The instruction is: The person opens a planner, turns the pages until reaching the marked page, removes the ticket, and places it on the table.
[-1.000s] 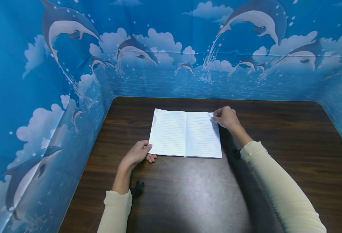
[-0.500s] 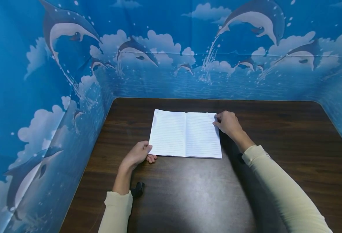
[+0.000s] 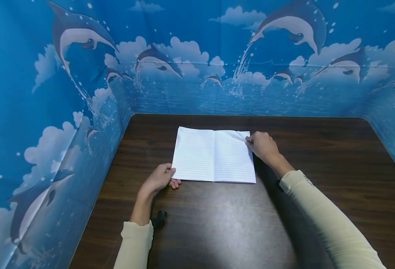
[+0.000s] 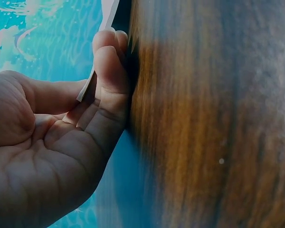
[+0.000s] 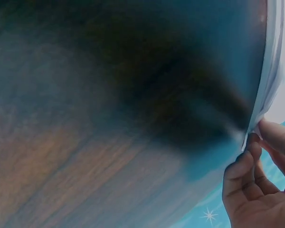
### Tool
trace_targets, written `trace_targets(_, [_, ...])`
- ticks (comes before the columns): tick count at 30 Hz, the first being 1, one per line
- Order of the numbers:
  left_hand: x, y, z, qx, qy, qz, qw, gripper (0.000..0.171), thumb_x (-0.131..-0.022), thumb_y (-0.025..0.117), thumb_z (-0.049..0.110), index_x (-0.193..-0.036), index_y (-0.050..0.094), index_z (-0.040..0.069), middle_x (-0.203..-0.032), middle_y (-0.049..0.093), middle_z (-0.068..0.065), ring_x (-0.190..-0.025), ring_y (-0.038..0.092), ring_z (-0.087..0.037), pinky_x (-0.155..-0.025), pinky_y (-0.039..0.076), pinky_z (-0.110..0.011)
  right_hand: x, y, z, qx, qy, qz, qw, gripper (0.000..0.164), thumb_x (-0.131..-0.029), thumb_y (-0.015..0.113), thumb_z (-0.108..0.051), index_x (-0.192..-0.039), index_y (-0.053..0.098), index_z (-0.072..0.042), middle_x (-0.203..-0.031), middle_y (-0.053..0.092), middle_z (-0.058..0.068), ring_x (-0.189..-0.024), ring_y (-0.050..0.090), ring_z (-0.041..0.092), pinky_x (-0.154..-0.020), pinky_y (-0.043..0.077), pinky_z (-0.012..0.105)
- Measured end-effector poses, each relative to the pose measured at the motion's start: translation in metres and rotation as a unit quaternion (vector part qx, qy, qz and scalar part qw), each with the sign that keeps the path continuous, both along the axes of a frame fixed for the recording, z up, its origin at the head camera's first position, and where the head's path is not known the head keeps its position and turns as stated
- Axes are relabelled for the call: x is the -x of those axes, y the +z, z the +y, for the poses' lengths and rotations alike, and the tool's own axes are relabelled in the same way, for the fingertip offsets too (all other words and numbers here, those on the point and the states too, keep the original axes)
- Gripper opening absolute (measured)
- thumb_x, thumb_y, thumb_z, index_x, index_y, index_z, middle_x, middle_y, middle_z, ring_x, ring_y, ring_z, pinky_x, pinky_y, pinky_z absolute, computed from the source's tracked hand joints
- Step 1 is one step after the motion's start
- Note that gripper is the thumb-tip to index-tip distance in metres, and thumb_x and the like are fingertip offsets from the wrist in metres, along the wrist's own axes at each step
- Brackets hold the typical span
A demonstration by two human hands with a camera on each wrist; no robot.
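Observation:
A notebook (image 3: 214, 157) with white lined pages lies spread in the head view. At its lower left corner my left hand (image 3: 158, 176) pinches the edge, thumb on top and fingers beneath. The left wrist view shows that hand (image 4: 61, 114) with the notebook's edge (image 4: 88, 88) between thumb and fingers. Near the upper right corner my right hand (image 3: 263, 145) pinches the right page, which is slightly creased there. In the right wrist view, thumb and fingertips of this hand (image 5: 261, 175) meet at the notebook's edge (image 5: 265, 85).
The notebook lies on a dark wood-grain table (image 3: 335, 168). A blue curtain (image 3: 197, 93) printed with dolphins and clouds rises behind the table and along its left side. A small black object (image 3: 159, 218) sits at my left wrist.
My right hand has slid a little down the notebook's right edge, and the page's upper right corner has become creased. The left hand keeps its place at the lower left corner.

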State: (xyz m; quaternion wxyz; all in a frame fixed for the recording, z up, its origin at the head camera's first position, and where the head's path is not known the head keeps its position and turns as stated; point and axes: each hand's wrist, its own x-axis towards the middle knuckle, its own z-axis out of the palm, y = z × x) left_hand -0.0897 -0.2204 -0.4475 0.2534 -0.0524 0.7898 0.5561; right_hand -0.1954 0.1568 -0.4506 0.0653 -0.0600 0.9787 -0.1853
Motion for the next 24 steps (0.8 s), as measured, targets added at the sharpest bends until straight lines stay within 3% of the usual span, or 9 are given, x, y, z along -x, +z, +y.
trace_targets(7, [0.000,0.000,0.000,0.001,0.001,0.000,1.0000,0.028,-0.117,0.035,0.009,-0.122,0.054,-0.011,-0.090,0.074,-0.019,-0.067,0.069,-0.012,-0.061,0.058,-0.023,-0.002,-0.004,0.001,-0.002,-0.010,0.012,1.000,0.031,-0.106,0.071,-0.018,-0.135,0.074,-0.010,-0.128,0.076,0.021,-0.086,0.069,0.029,-0.058,0.048,0.038])
trace_targets(16, [0.001,0.000,-0.001,0.001,-0.002,-0.001,1.0000,0.028,-0.117,0.036,0.009,-0.124,0.054,-0.011,-0.090,0.074,-0.018,-0.066,0.069,-0.012,-0.061,0.058,-0.022,-0.003,0.000,0.006,0.084,-0.069,0.001,0.994,0.055,-0.105,0.073,-0.022,-0.151,0.057,0.002,-0.108,0.073,0.021,-0.082,0.063,0.030,-0.066,0.048,0.039])
trace_targets(19, [0.001,0.000,-0.001,-0.001,-0.003,-0.001,1.0000,0.028,-0.117,0.036,0.009,-0.123,0.054,-0.011,-0.089,0.074,-0.017,-0.066,0.069,-0.011,-0.061,0.058,-0.022,-0.003,0.002,0.009,0.112,-0.081,-0.001,0.990,0.049,-0.105,0.073,-0.023,-0.144,0.062,0.004,-0.106,0.070,0.020,-0.081,0.061,0.029,-0.066,0.046,0.037])
trace_targets(24, [0.001,0.000,0.000,-0.002,-0.002,-0.004,1.0000,0.029,-0.117,0.035,0.009,-0.124,0.054,-0.011,-0.089,0.074,-0.016,-0.066,0.068,-0.011,-0.061,0.057,-0.022,-0.001,0.006,0.013,0.171,-0.090,-0.011,0.981,0.029,-0.105,0.071,-0.022,-0.118,0.074,0.004,-0.099,0.066,0.019,-0.082,0.058,0.027,-0.066,0.046,0.031])
